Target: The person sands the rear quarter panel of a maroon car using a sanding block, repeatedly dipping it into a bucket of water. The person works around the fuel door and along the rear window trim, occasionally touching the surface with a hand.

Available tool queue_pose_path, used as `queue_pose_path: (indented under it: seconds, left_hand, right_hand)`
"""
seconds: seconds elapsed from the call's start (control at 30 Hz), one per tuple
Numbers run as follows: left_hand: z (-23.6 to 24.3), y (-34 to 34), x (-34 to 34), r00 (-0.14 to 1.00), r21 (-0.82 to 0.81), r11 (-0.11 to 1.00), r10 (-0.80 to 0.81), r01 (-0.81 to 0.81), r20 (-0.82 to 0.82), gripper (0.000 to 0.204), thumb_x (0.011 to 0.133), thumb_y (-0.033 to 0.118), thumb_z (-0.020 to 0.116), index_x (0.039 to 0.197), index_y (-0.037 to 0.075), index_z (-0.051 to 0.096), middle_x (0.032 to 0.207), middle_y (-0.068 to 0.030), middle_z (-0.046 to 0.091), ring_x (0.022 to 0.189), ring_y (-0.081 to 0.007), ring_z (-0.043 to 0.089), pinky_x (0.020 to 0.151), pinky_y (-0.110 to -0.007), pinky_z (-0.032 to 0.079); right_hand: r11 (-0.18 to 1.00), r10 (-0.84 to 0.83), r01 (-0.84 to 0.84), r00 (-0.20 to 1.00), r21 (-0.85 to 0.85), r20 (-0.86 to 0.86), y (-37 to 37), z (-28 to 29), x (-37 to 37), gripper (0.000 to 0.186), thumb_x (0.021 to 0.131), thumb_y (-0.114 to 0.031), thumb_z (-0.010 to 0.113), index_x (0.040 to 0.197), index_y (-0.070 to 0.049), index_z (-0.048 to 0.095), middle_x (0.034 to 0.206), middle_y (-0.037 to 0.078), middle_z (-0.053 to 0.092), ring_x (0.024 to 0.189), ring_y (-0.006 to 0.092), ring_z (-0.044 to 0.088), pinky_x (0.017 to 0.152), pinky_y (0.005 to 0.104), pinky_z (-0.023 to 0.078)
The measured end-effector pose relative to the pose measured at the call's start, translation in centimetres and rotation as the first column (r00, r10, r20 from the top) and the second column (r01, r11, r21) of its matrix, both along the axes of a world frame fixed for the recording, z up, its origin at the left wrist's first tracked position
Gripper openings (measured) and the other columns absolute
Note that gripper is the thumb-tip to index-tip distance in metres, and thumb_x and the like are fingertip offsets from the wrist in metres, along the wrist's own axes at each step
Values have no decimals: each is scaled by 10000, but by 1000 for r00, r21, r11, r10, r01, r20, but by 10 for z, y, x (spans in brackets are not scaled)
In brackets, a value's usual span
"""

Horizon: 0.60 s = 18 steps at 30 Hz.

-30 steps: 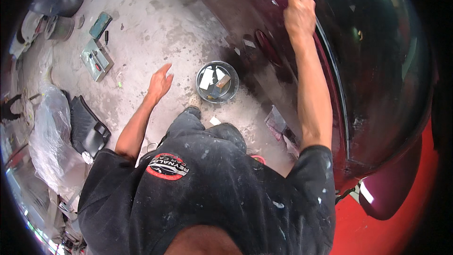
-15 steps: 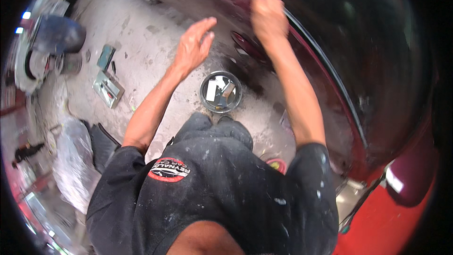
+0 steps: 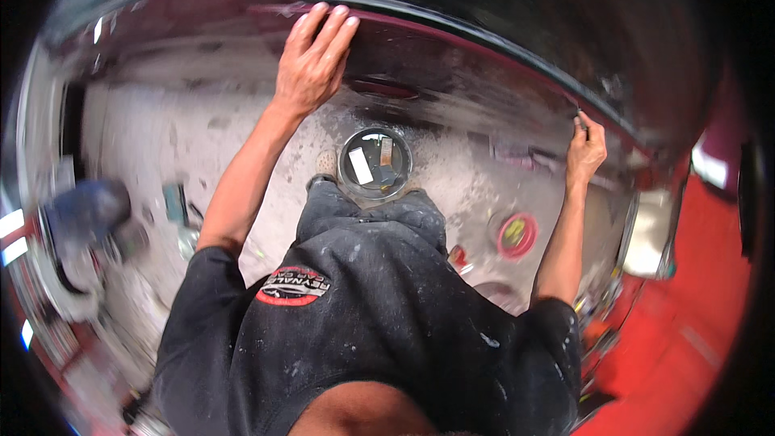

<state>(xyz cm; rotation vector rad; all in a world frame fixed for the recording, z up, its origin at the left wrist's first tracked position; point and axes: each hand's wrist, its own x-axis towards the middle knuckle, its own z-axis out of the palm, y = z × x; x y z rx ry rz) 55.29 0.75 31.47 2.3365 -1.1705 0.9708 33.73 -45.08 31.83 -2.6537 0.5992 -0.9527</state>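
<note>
A maroon car door panel (image 3: 420,44) stretches across the top, under a black window trim strip (image 3: 460,26). On the panel's upper edge, just below the trim, my left hand (image 3: 311,64) rests with its fingers stretched out and slightly apart. Far to the right, my right hand (image 3: 587,147) is closed in a pinch at the same edge. A small dark bit shows at its fingertips, too little to name. Below the panel, between my feet, a round basin (image 3: 410,168) holds water, a white block (image 3: 360,165) and a brownish-grey block (image 3: 387,152).
A pink bowl (image 3: 532,236) with something yellow-green in it stands on the concrete floor at right. Red flooring (image 3: 662,347) lies beyond it. At left are a dark blue rounded object (image 3: 89,208) and a green block (image 3: 173,203).
My left hand has come from mid-air onto the panel edge. The right hand has slid far along the edge to the right. The view has turned, so the door lies more level.
</note>
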Motion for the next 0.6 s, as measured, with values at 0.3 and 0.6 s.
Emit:
queue_pose_path:
  seconds: [0.3, 0.6]
  left_hand:
    - [10, -52, -5, 954, 240, 924, -297, 298, -43, 604, 856, 229, 726, 1407, 55, 552, 1479, -131, 509, 1333, -351, 454, 1148, -474, 337]
    - [7, -68, 9, 889, 431, 815, -453, 387, 58, 560, 855, 166, 614, 1407, 93, 560, 1522, -52, 497, 1414, -277, 418, 1190, -465, 279]
  right_hand:
    - [116, -655, 35, 754, 993, 50, 194, -125, -94, 210, 871, -26, 755, 1059, -26, 663, 919, 39, 690, 784, 125, 630, 723, 297, 519]
    - [-50, -497, -117, 864, 992, 77, 289, -131, -32, 317, 887, -14, 737, 1196, 18, 674, 1003, 65, 690, 867, 138, 639, 785, 289, 518]
